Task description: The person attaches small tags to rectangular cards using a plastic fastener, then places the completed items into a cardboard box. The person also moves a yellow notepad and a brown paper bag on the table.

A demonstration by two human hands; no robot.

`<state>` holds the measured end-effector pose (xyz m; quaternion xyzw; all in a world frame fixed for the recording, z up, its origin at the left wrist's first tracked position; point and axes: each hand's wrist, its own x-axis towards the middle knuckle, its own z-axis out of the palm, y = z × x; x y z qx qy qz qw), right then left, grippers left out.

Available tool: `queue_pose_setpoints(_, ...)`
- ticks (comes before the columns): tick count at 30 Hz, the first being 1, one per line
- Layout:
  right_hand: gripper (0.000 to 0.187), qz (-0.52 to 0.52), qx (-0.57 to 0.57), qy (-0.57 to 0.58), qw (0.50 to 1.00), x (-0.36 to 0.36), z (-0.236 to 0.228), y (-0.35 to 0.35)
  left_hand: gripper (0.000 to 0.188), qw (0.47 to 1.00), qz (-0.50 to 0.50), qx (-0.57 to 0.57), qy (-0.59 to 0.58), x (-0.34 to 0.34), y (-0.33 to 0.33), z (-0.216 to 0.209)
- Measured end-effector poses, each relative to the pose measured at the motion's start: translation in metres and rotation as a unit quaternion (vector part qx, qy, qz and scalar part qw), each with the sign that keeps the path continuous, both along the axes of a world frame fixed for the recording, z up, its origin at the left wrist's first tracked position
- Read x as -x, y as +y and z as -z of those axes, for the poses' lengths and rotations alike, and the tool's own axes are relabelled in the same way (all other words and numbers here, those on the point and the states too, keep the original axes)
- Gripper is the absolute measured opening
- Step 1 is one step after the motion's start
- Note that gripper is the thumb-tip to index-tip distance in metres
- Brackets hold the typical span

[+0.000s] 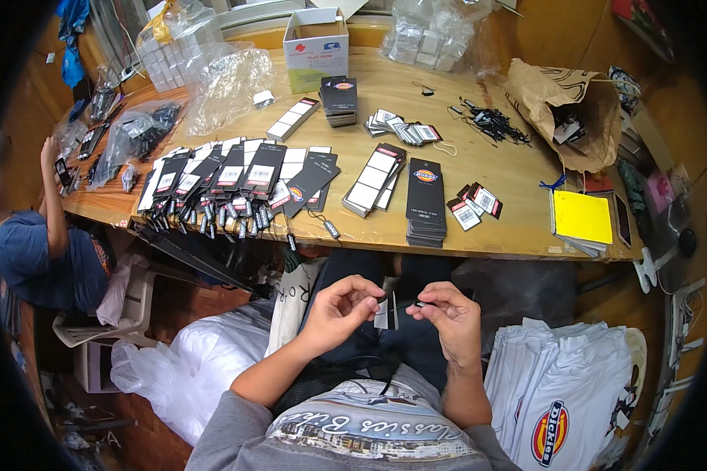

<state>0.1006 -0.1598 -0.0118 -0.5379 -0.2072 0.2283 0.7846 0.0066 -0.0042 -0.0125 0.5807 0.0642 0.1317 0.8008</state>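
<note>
Above my lap, both hands are raised and pinched, a short gap apart. My left hand has thumb and forefinger closed on a thin dark piece that looks like a tag string. Small white and black hang tags hang beside its fingertips, partly hidden. My right hand pinches a small black tag fastener. On the table edge before me lie a stack of black hang tags and several small white barcode tags. To the left spreads a heap of strung tags.
A cardboard box, a pile of black tag strings, a brown paper bag and a yellow notebook are on the table. Folded white shirts lie at my right. Another person sits at the far left.
</note>
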Motion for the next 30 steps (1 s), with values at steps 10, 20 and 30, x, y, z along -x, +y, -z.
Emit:
queue_pose_setpoints(10,0.009,0.003,0.024,-0.05,0.998,0.009,0.001,0.0,0.019,0.998,0.021,-0.05,-0.034,-0.006,-0.011,0.003)
queue_pose_setpoints(20,0.007,0.012,0.022,-0.092,0.995,0.01,0.001,0.004,0.02,0.996,0.021,-0.077,-0.032,-0.006,-0.011,0.003)
queue_pose_setpoints(30,0.007,-0.047,0.035,-0.098,0.993,0.005,0.005,0.0,0.026,0.996,0.082,-0.032,-0.03,-0.006,-0.008,0.005)
